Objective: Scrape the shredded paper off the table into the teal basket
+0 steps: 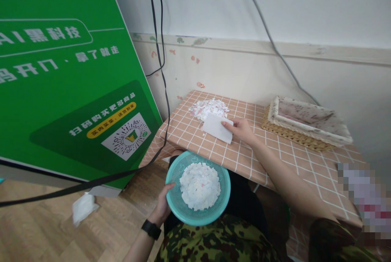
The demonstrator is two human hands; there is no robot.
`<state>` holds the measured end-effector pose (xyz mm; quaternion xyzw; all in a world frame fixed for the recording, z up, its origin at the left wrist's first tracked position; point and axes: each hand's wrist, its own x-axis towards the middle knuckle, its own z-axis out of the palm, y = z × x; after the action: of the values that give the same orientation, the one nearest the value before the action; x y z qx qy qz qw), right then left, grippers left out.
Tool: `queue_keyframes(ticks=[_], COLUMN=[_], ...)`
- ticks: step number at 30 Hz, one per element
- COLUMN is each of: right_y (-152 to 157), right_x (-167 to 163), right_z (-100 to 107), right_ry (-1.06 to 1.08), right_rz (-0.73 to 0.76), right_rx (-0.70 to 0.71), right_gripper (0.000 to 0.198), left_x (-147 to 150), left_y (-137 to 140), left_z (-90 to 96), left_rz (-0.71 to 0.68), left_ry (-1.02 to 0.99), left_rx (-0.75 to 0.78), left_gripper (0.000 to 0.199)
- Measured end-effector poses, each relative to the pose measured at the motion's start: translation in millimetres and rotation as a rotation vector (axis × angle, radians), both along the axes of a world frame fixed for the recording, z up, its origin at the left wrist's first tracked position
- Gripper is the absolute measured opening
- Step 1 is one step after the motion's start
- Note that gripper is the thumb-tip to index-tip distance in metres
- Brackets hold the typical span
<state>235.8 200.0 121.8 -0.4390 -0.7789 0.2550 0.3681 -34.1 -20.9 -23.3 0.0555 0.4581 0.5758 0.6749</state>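
Observation:
My left hand (165,203) grips the rim of a turquoise plastic basket (225,197), held over my lap at the table's front edge. A mound of white paper scraps (200,186) fills its middle. Between the thumb and fingers of my right hand (240,129) is a flat white card (217,127), tilted against the tabletop. Just behind the card lies a loose pile of torn paper scraps (210,107), a few with pink marks. The card hides the near side of this pile.
The table wears a brown checked cloth (244,164). A lined wicker basket (293,136) stands at its right. Black cables (165,91) hang at the left before a green machine (76,91). A white bag (84,208) lies on the wooden floor.

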Motion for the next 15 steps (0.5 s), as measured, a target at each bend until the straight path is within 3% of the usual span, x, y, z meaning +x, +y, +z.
queue_keyframes(ticks=[15], right_y=[0.3], right_x=[-0.8], right_z=[1.7], right_ry=[-0.088], right_rz=[0.027], right_rx=[0.041], right_gripper=[0.046], left_x=[-1.2], left_y=[-0.1], left_z=[-6.1], left_rz=[0.008], left_ry=[-0.014], left_rx=[-0.028], left_gripper=[0.024])
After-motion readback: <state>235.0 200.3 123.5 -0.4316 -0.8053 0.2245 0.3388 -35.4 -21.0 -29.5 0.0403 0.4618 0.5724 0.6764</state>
